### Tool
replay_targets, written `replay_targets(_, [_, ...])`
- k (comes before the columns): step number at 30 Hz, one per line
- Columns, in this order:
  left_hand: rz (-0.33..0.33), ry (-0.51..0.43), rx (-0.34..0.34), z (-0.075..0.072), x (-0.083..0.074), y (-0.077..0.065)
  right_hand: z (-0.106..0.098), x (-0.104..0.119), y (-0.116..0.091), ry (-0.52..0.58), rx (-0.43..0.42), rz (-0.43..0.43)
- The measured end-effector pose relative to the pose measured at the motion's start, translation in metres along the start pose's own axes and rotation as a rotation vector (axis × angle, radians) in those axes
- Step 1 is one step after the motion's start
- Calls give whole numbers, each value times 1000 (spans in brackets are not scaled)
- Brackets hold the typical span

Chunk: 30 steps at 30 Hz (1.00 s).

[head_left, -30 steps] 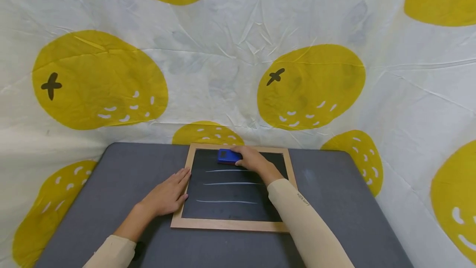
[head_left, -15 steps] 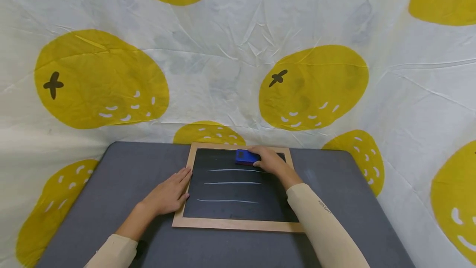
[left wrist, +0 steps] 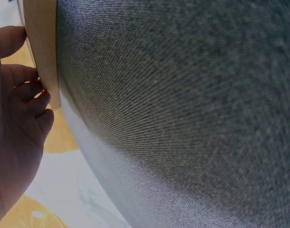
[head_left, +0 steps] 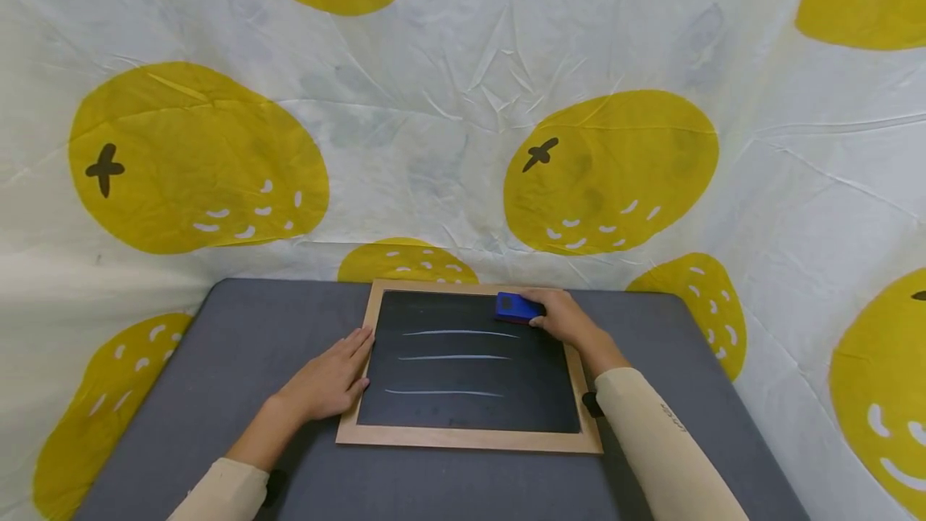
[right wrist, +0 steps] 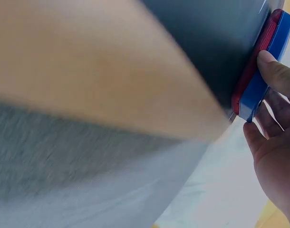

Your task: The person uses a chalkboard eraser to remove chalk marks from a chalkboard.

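A wood-framed chalkboard [head_left: 463,416] lies on the grey table, with three white chalk lines [head_left: 454,358] drawn across it. My right hand [head_left: 567,318] grips a blue eraser [head_left: 515,308] at the board's far right corner. In the right wrist view the eraser's red felt side [right wrist: 254,66] faces the black surface, with the thumb along one edge and fingertips at the other. My left hand [head_left: 329,376] rests against the left side of the frame, fingers fairly straight. The left wrist view shows those fingertips right at the wooden frame [left wrist: 43,47].
The grey table [head_left: 239,360] extends around the board on both sides and in front. A white cloth with yellow fruit shapes [head_left: 611,171] hangs close behind the table's far edge. A faint chalky smudge [head_left: 602,342] marks the table right of the board.
My right hand has slid the eraser rightward along the top of the board, from near the middle to the right corner. The left hand and the chalk lines look the same.
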<state>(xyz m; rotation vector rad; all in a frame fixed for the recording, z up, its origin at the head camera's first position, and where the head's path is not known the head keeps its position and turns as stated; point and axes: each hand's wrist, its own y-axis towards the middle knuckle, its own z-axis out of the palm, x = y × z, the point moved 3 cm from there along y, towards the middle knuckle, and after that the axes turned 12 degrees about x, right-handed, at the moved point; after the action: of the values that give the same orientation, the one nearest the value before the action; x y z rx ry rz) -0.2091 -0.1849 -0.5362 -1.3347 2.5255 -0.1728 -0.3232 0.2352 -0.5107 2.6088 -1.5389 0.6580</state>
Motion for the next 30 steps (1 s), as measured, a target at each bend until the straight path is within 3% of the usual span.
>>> replay_targets(7, [-5,2,7,-1,-1,2,-3,-13,-11,10,6,56])
replay_targets(30, [-6,42,2,8,2,2,4,-8,-12,-31,-23,10])
